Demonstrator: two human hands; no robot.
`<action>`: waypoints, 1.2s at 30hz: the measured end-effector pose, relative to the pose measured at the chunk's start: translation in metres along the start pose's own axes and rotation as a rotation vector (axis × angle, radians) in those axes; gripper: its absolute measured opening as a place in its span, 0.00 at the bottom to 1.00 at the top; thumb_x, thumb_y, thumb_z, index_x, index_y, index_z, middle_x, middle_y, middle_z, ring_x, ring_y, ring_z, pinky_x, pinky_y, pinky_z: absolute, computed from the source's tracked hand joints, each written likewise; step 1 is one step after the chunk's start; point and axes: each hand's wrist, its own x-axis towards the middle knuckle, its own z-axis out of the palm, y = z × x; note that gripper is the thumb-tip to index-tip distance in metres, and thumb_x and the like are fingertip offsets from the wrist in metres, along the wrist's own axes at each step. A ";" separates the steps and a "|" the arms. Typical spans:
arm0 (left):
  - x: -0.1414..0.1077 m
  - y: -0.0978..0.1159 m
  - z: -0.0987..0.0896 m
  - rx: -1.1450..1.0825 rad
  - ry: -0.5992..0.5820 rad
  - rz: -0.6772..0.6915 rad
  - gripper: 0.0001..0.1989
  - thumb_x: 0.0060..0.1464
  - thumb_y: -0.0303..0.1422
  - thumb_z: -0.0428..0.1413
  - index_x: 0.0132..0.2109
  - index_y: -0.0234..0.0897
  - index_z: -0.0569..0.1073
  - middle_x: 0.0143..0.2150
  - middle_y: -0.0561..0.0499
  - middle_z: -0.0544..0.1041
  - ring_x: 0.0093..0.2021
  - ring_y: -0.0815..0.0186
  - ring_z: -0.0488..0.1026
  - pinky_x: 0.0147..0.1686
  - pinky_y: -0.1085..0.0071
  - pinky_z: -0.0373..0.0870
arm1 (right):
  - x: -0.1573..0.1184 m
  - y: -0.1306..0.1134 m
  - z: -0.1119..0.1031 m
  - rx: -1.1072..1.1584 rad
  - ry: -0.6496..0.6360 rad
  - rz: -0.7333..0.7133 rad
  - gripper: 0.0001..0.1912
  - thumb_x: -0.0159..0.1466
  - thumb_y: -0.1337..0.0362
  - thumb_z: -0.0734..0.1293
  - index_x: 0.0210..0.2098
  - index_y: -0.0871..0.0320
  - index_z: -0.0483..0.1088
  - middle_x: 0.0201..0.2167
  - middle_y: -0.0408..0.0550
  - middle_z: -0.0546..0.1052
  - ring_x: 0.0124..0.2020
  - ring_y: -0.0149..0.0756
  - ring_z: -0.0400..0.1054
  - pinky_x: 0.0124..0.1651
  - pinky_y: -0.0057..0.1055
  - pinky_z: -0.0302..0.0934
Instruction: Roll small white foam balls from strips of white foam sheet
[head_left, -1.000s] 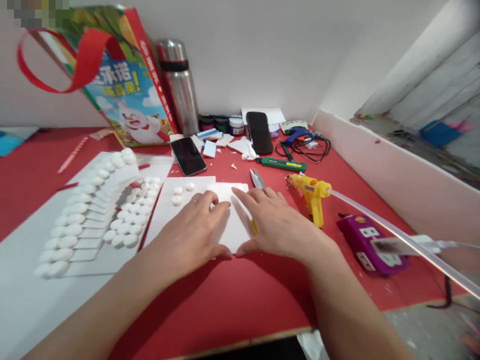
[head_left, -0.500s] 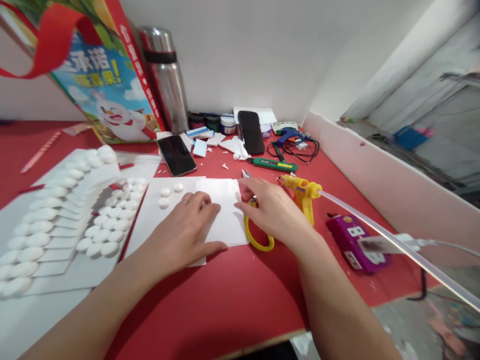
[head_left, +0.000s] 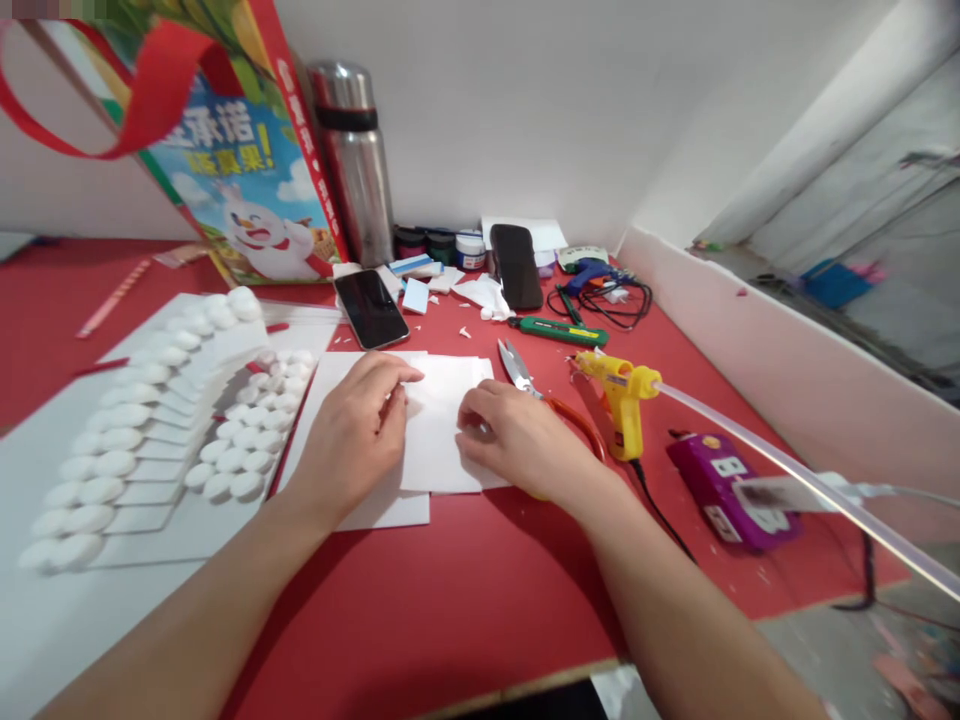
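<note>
White sheets point(head_left: 442, 430) lie stacked on the red table, a smaller one on top of a larger board point(head_left: 405, 508). My left hand point(head_left: 349, 430) rests over their left part, fingers loosely bent and thumb apart, with nothing visible in it. At the right edge of the top sheet is my right hand point(head_left: 517, 435), its fingers curved and thumb apart, also with nothing visible in it. Scissors point(head_left: 517, 365) with orange and yellow handles lie partly hidden beneath the right hand. To the left stands a white stepped model point(head_left: 161, 440) edged with white discs point(head_left: 244, 450).
A yellow glue gun point(head_left: 622, 400) with a long clear stick lies to the right, beside a purple box point(head_left: 731, 490). Behind are a green cutter point(head_left: 562, 331), two phones point(head_left: 371, 308), paint jars point(head_left: 470, 250), a steel flask point(head_left: 356, 160) and a printed bag point(head_left: 255, 180).
My left hand has moved up and its fingers have bent, covering the few loose discs on the board. My right hand has shifted down over the scissors' handles. The view has swung slightly left.
</note>
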 end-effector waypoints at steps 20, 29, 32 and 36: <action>-0.002 -0.002 0.001 -0.271 0.285 -0.181 0.19 0.59 0.20 0.48 0.53 0.39 0.74 0.53 0.47 0.72 0.43 0.65 0.78 0.44 0.64 0.73 | -0.008 -0.039 0.018 -0.129 -0.137 -0.269 0.23 0.64 0.47 0.71 0.44 0.61 0.70 0.41 0.54 0.75 0.38 0.46 0.71 0.38 0.38 0.63; -0.002 0.001 0.000 -0.258 0.287 -0.176 0.17 0.61 0.21 0.49 0.51 0.40 0.75 0.53 0.48 0.72 0.42 0.66 0.77 0.44 0.64 0.75 | -0.004 -0.039 0.027 -0.240 -0.028 -0.315 0.09 0.68 0.63 0.62 0.39 0.60 0.72 0.36 0.52 0.76 0.33 0.41 0.70 0.33 0.36 0.55; -0.003 0.000 0.000 -0.258 0.292 -0.171 0.16 0.61 0.22 0.49 0.51 0.41 0.75 0.53 0.47 0.72 0.42 0.66 0.77 0.44 0.64 0.75 | -0.002 -0.031 0.028 -0.099 0.011 -0.285 0.09 0.69 0.65 0.61 0.34 0.60 0.72 0.32 0.48 0.75 0.30 0.34 0.67 0.33 0.33 0.53; -0.003 -0.003 -0.001 -0.263 0.306 -0.185 0.15 0.62 0.24 0.50 0.52 0.40 0.74 0.54 0.46 0.72 0.42 0.65 0.78 0.46 0.63 0.76 | 0.000 -0.007 0.014 0.210 0.233 -0.031 0.06 0.63 0.69 0.65 0.28 0.58 0.69 0.25 0.42 0.73 0.25 0.29 0.64 0.30 0.28 0.53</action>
